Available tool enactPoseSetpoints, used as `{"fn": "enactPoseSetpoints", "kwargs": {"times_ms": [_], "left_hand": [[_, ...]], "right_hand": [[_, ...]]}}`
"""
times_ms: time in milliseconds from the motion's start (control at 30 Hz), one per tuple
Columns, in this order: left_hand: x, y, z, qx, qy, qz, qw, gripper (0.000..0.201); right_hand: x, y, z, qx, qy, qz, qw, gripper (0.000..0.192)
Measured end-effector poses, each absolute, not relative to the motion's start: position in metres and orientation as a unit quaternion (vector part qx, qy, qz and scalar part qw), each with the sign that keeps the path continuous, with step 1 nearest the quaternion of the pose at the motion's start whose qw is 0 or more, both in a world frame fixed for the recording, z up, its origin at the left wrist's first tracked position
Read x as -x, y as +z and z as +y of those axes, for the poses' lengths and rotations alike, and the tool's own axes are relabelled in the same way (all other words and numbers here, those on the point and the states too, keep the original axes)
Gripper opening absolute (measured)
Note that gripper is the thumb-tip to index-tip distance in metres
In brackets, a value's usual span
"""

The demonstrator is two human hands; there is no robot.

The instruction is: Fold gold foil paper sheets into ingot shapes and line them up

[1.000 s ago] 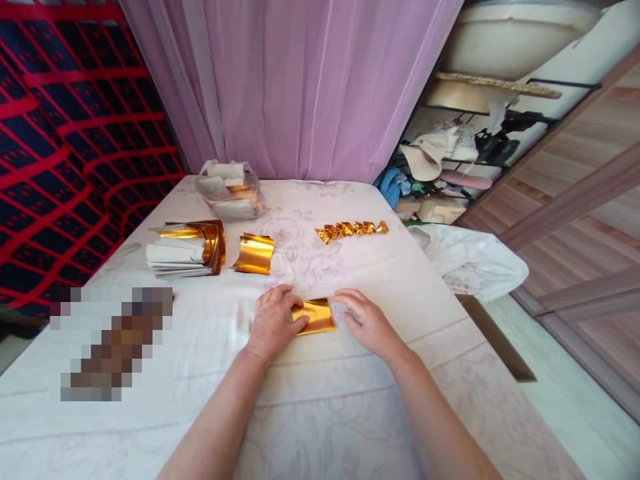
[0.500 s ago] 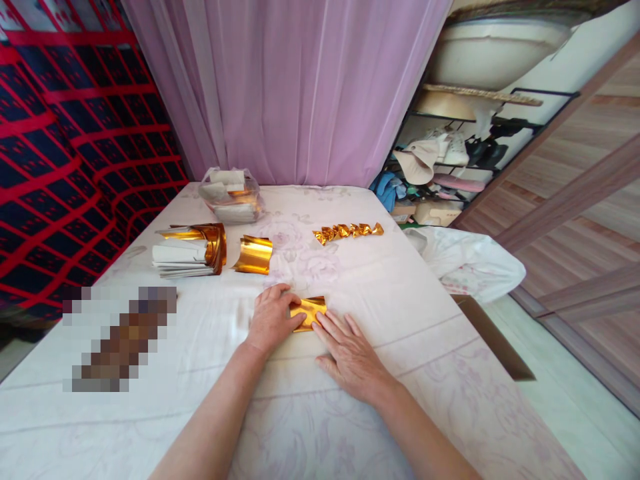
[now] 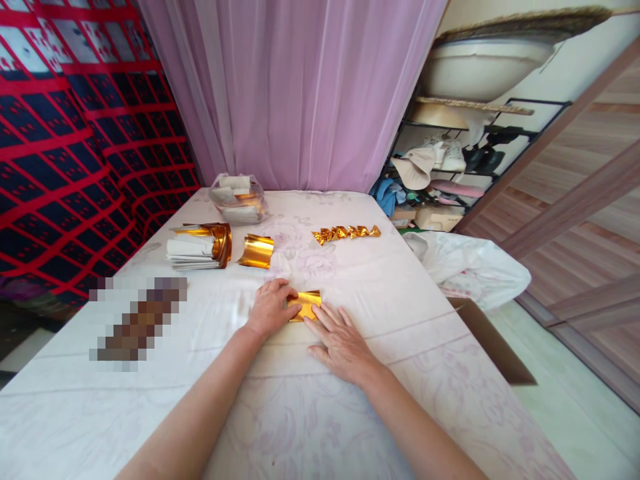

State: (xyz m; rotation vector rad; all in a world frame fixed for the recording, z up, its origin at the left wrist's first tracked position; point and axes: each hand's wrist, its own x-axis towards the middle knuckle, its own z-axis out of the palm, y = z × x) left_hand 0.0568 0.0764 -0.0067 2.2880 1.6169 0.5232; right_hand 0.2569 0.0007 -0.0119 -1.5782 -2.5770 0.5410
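Observation:
A small folded sheet of gold foil paper point(image 3: 306, 303) lies flat on the patterned tablecloth in front of me. My left hand point(image 3: 271, 310) holds its left end, thumb on top and fingers curled beside the edge. Lying palm down, my right hand point(image 3: 343, 340) has its fingers stretched out, and the fingertips press the right side of the foil. Further back on the left are a stack of gold foil papers point(image 3: 223, 245) with white backs and a single curved gold sheet point(image 3: 258, 251). Several twisted gold foil pieces point(image 3: 347, 233) sit in a row at the back right.
A clear plastic bag point(image 3: 239, 199) of papers stands at the far left of the table point(image 3: 280, 427). A blurred-out patch point(image 3: 143, 320) covers something at the left. Beyond the right edge are a white plastic bag point(image 3: 480, 267), a cardboard piece point(image 3: 493, 343) and a shelf rack.
The view has shifted slightly. Both hands stay on the foil paper, and the right fingers lie a little further left over it. The other things look unmoved on the table.

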Motion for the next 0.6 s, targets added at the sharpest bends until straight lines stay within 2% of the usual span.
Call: {"fn": "enactPoseSetpoints", "kwargs": {"times_ms": [200,400,600], "left_hand": [[-0.062,0.001,0.051,-0.782,0.181,0.584,0.119,0.029],[-0.076,-0.009,0.035,-0.754,0.179,0.623,0.100,0.045],[-0.075,-0.010,0.036,-0.740,0.170,0.638,0.126,0.051]], "right_hand": [[-0.256,-0.013,0.001,0.513,0.167,-0.841,0.044,0.062],[-0.256,-0.012,0.000,0.513,0.166,-0.841,0.046,0.061],[-0.256,-0.012,-0.001,0.511,0.167,-0.842,0.050,0.060]]}}
